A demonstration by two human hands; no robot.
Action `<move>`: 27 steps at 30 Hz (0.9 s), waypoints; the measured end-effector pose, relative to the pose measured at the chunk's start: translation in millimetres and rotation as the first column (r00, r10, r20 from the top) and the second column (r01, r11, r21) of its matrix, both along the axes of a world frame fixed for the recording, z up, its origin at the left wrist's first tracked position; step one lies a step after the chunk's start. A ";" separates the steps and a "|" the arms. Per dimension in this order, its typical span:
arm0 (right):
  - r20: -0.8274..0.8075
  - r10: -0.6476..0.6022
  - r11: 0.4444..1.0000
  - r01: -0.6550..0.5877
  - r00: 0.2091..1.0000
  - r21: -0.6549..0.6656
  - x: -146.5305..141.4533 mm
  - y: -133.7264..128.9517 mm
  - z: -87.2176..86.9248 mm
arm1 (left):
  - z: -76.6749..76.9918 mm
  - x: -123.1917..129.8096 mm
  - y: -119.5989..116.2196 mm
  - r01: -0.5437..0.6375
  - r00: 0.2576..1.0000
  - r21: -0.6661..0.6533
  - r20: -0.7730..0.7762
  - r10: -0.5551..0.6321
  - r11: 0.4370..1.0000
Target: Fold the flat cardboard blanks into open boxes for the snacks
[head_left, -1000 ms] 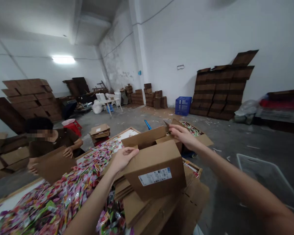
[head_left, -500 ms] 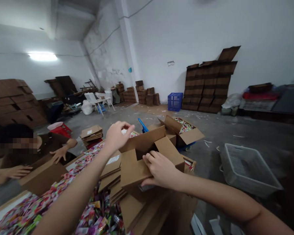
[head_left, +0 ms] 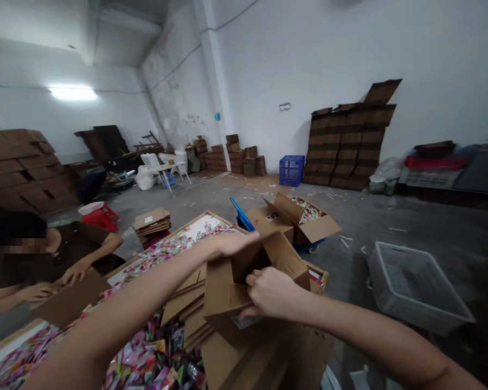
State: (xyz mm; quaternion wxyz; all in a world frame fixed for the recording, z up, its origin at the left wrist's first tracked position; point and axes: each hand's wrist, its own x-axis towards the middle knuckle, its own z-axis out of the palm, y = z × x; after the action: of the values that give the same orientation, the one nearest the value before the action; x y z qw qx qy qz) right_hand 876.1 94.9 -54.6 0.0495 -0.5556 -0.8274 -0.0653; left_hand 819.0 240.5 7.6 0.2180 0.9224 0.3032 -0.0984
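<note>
An open cardboard box (head_left: 224,290) stands in front of me on top of flattened cartons (head_left: 223,355), its flaps upright or spread. My right hand (head_left: 272,292) is closed on the near side of the box, fingers curled over the edge and thumb outside. My left hand (head_left: 232,244) lies along the top of the far flap (head_left: 264,246), touching it; its fingers are blurred and partly hidden. Left of the box, small colourful wrapped packets (head_left: 146,352) cover a wood-edged table.
Opposite on the left, a person (head_left: 61,260) handles another carton (head_left: 75,298). Open boxes of packets (head_left: 305,211) sit on a blue trolley beyond. A grey plastic crate (head_left: 418,287) is on the floor at right, and stacked cartons (head_left: 345,146) line the wall.
My left hand has come down from the air onto the far flap. My right fingers have curled further over the near edge. The other person's hands have drawn together on their carton.
</note>
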 end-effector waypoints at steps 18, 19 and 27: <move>-0.163 -0.210 0.912 0.253 0.964 0.322 -17.4 -16.3 -32.0 | -58.5 -8.7 -13.3 -0.030 0.998 0.490 0.062 -0.001 0.871; -0.165 -0.181 0.912 0.228 0.970 0.341 -18.3 -18.6 -34.9 | -59.5 -9.0 -13.5 -0.033 0.998 0.482 0.062 0.003 0.876; -0.174 -0.192 0.943 0.231 0.966 0.240 -9.4 -1.5 -18.9 | -41.1 -10.8 -6.1 -0.024 0.974 0.374 0.220 -0.063 0.927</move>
State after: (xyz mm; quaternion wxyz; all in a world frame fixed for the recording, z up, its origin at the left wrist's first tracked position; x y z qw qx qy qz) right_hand 866.7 93.4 -73.5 0.1755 -0.6334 -0.7412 -0.1362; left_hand 808.2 234.4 -33.5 0.0704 0.9551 0.2802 0.0655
